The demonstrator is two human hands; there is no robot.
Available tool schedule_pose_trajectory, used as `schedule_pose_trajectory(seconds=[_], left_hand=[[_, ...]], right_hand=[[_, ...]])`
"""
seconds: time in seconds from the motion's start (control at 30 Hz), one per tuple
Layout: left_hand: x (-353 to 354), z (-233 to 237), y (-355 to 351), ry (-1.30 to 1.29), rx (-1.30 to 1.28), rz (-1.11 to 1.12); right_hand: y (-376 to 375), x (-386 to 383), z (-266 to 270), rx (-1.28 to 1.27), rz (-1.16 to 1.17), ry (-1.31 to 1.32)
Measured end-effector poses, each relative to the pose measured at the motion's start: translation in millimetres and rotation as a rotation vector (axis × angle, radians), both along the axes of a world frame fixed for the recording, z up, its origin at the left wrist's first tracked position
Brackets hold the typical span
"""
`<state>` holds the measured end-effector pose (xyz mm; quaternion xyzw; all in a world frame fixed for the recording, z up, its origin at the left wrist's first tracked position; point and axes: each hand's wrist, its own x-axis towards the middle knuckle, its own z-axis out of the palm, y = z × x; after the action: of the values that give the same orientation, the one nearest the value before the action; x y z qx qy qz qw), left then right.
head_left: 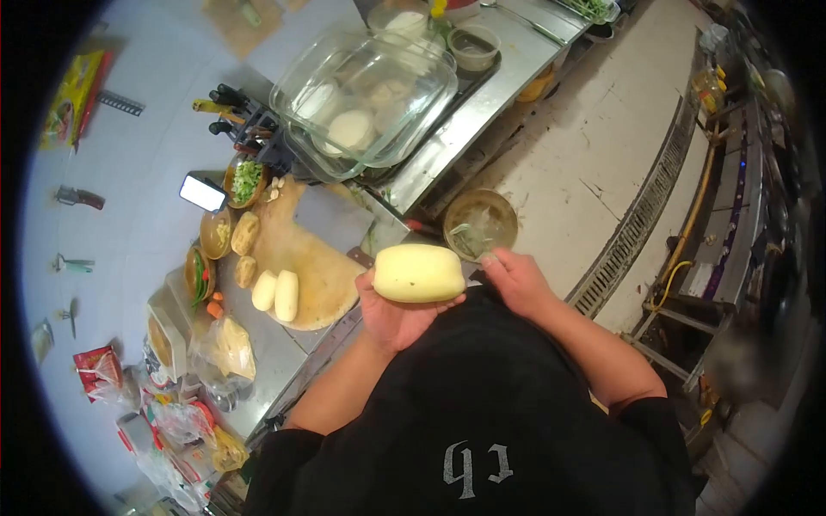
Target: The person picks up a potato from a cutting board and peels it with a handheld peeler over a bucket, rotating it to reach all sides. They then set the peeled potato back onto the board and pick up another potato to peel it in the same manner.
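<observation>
My left hand [400,322] is wrapped from below around a large peeled potato [418,273], pale yellow with a small dark spot. To its right my right hand [516,279] is closed, thumb pressed on the fingers; a small dark edge shows by the fingertips, too little to name. Two peeled potatoes [286,297] lie on the round wooden cutting board [323,279]. Beside them, at the board's left edge, are two brown unpeeled potatoes [245,232]. A cleaver [331,215] rests flat on the board, its handle towards me. Below the counter stands a round bin [456,236] with scraps in it.
Glass baking dishes [297,103] and a knife block [267,138] stand behind the board. Bowls of chopped greens [247,181] and chillies [200,277], a lit phone [203,193] and plastic bags [182,421] line the wall side. A floor drain grate [641,206] runs at right.
</observation>
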<state>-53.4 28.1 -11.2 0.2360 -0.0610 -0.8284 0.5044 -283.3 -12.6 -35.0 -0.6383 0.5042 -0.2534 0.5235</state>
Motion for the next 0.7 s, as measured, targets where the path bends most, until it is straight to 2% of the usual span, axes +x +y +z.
schedule_pose_trajectory(seconds=[0.07,0.17,0.23,0.3,0.4,0.47,0.63,0.7], left_hand=[[0.7,3.2,-0.8,-0.052,-0.013,0.012],[3.0,3.4,-2.8,-0.133,-0.061,0.052],[6.2,-0.4,-4.7,-0.34,-0.197,0.019],[7.6,4.0,-5.9,-0.414,-0.227,-0.012],[7.5,8.5,-8.0,-0.503,-0.239,-0.066],[7.2,6.7,-8.9,-0.652,-0.306,-0.049],[17.9,11.9,-10.0,-0.634,-0.374,-0.107],[25.4,15.9,-11.5,-0.586,-0.423,-0.148]], right_hand=[[1.9,1.8,7.9,0.085,-0.06,-0.049],[0.4,0.1,16.6,0.055,-0.022,-0.056],[0.0,0.0,26.5,0.049,-0.012,-0.077],[1.1,1.5,37.2,0.045,0.004,-0.101],[2.6,4.1,53.2,-0.1,0.1,0.0],[4.5,6.7,64.1,-0.286,0.254,0.054],[1.6,6.2,68.4,-0.304,0.284,0.177],[-7.2,1.3,56.4,-0.099,0.215,0.304]])
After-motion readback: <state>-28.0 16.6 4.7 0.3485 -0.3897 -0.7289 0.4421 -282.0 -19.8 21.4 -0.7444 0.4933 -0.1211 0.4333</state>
